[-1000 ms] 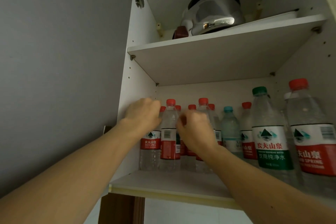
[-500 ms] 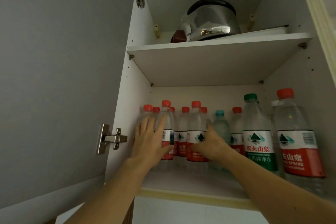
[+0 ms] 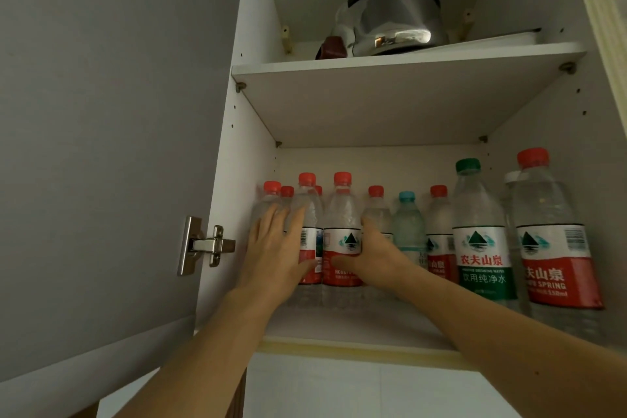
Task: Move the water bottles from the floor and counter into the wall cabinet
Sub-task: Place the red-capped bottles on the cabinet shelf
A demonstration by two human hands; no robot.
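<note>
Here the left hand [image 3: 274, 254] lies spread flat against upright water bottles [image 3: 307, 214] at the lower shelf's [image 3: 339, 326] left edge; the right hand [image 3: 373, 254] grips the neighbouring red-labelled bottle [image 3: 341, 237].

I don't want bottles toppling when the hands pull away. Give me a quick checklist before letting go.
1. Front red-cap bottle upright: ok.
2. Left hand flat on the left bottles, no grip: ok.
3. Right hand off its bottle: not ok, thumb and fingers wrap it.
4. Bottles well back from the shelf edge: ok.
5. Green-cap bottle clear of the right forearm: cannot tell.
</note>
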